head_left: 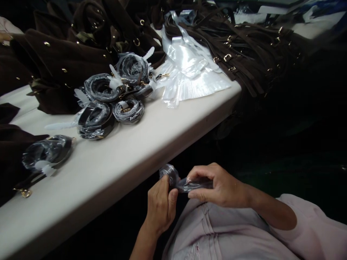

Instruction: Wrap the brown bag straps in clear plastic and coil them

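In front of my body, just off the table's edge, I hold a dark strap (pixel 193 185) wrapped in clear plastic film. One end of it is rolled into a small coil, and my left hand (pixel 160 205) is closed around that coil. My right hand (pixel 222 186) pinches the straight part between thumb and fingers, to the right of the coil. The strap's far end is hidden by the right hand. On the table nearby lie several similar plastic-wrapped strap coils (pixel 128 111), some with white tabs sticking out.
A pale table (pixel 162 135) runs diagonally across the view. Clear plastic sleeves (pixel 189 77) lie fanned near its corner. Dark brown bags (pixel 62 68) with gold fittings fill the back left. Loose brown straps (pixel 244 47) with buckles hang over the right edge. Another person's sleeve (pixel 9 26) shows far left.
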`<state>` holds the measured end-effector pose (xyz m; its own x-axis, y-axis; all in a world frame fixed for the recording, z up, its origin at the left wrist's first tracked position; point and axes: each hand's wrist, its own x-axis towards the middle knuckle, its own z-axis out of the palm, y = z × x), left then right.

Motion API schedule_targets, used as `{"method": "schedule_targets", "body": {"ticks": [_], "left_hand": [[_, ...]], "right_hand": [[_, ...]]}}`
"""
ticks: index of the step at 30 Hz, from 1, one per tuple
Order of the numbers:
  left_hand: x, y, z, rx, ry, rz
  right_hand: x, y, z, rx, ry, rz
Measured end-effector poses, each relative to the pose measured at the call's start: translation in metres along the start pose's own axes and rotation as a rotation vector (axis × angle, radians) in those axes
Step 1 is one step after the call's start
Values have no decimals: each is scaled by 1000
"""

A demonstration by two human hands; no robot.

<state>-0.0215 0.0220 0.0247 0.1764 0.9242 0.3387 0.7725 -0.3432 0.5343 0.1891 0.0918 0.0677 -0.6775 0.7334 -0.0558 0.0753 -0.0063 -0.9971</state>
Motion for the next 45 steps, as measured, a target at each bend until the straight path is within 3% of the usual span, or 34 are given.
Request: {"method": "schedule_targets", "body": {"ticks": [3,5,7,11,14,16,18,23,25,27,31,35,37,41,43,45], "left_hand": [[-8,12,-3,-229,-263,-92],[-12,21,-7,-461,-412,-193],[-14,30,-13,-666,-444,-257],[-17,51,-25,-1005,-264,-404],[-15,62,-31,-1182,-9,-502],[-10,62,-33,-1225,143,-493],[-2,57,-33,-1231,265,-460],[23,44,-25,-1197,466,-481],[30,41,-21,-1113,531,-464],[33,36,-16,-982,564,-422],[24,17,-2,-579,454,-315],[12,5,6,-249,356,-196],[12,6,2,-339,372,-229],[19,14,-11,-753,427,-374],[21,15,-13,-755,414,-374],[20,12,-11,-592,369,-305]], "right_hand": [[13,0,-17,-197,45,-130],[24,6,-24,-186,-46,-178],[35,17,-27,-105,-175,-174],[43,38,-12,102,-274,-122],[37,46,11,278,-226,0],[30,45,24,336,-153,65],[25,42,33,306,-92,28],[25,33,40,-19,21,-233],[26,31,40,-48,28,-202],[25,30,41,61,-29,-56],[22,31,40,531,-266,251],[25,34,36,796,-433,307],[28,36,32,855,-472,322],[32,39,22,961,-580,352],[33,41,19,987,-613,345],[33,42,19,1004,-625,337]]}}
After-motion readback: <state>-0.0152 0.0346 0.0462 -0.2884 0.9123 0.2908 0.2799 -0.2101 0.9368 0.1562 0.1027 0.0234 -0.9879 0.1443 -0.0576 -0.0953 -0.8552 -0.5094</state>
